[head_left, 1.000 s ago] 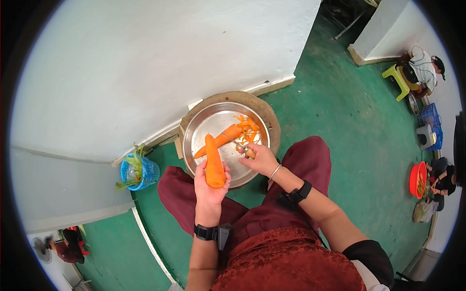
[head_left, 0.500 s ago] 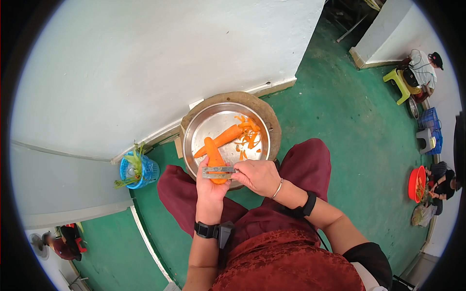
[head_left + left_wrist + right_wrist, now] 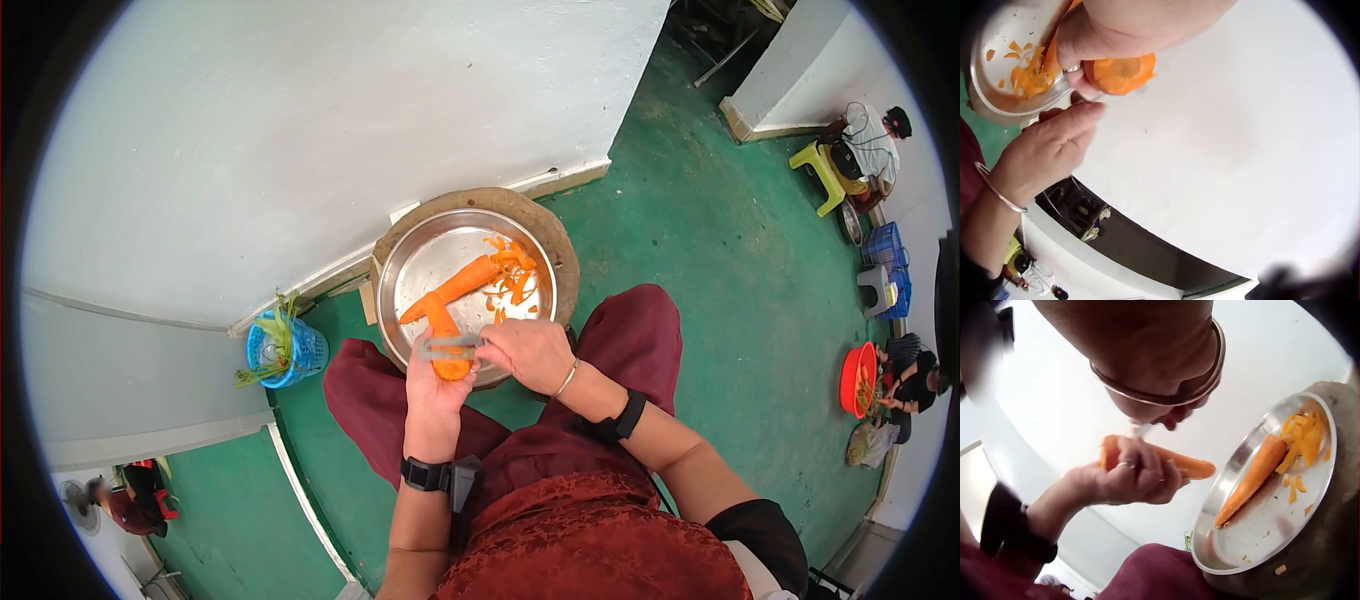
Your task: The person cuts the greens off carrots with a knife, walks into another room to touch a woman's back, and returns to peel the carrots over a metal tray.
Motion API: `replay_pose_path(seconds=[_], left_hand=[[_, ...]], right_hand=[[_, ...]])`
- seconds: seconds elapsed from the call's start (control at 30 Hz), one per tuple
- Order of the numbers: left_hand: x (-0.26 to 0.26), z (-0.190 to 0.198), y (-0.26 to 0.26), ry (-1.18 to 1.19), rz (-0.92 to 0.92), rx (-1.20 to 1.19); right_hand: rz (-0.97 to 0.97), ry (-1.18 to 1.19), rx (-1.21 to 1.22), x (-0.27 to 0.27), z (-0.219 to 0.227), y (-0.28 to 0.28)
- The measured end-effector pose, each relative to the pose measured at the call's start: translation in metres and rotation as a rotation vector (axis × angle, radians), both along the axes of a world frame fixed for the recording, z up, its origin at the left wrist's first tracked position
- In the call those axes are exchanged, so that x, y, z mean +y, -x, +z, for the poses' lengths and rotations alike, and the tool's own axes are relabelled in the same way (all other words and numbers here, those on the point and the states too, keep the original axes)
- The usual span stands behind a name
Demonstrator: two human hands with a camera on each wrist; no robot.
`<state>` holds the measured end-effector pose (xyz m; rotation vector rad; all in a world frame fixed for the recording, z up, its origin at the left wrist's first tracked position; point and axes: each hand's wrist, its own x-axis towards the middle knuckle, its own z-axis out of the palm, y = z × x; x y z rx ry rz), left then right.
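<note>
My left hand grips a thick carrot near its blunt end, over the near rim of a round metal basin. The cut end shows in the left wrist view. In my right hand is a metal peeler, its blade frame lying across the carrot close to the left fingers and slightly blurred. A second carrot rests in the basin, its thin end pointing left. Orange peelings are heaped beside its thick end, and loose strips lie nearer me.
The basin stands on a round wooden block against a white wall. A blue basket with green stalks is at the left. Seated people, a red basin and a yellow-green stool are along the right.
My right hand has brought the peeler from over the basin across onto the carrot. The carrot in my left hand has tilted and come slightly lower. Loose strips now lie nearer me in the basin.
</note>
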<state>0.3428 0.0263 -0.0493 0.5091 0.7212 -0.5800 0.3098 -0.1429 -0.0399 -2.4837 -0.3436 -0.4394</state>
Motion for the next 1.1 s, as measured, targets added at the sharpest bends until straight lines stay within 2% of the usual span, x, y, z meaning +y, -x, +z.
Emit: replay_pose_path(seconds=[0.07, 0.17, 0.3, 0.43, 0.63, 0.73, 0.93, 1.1], left_hand=[[0.003, 0.002, 0.002, 0.016, -0.061, 0.045], [0.002, 0.012, 0.005, 0.068, -0.147, -0.008], [-0.002, -0.001, 0.002, 0.026, -0.088, -0.037], [-0.002, -0.002, 0.004, -0.010, -0.053, 0.018], [-0.004, 0.004, 0.005, -0.039, -0.049, 0.059], [-0.005, 0.005, 0.006, -0.039, -0.043, 0.065], [0.005, -0.007, 0.007, 0.015, -0.084, -0.011], [0.011, -0.008, 0.008, 0.000, -0.099, -0.014]], right_hand=[[-0.072, 0.004, 0.107, -0.007, -0.011, -0.006], [-0.145, -0.031, 0.294, -0.028, -0.026, -0.010], [-0.054, -0.131, 0.116, -0.012, -0.010, 0.001], [0.131, -0.211, 0.179, 0.000, 0.007, 0.010], [0.153, -0.087, 0.151, 0.001, 0.014, 0.011], [0.158, -0.107, 0.082, 0.001, 0.009, 0.010], [0.212, -0.115, 0.165, 0.001, -0.002, 0.007], [0.101, -0.075, 0.212, -0.004, -0.021, -0.005]])
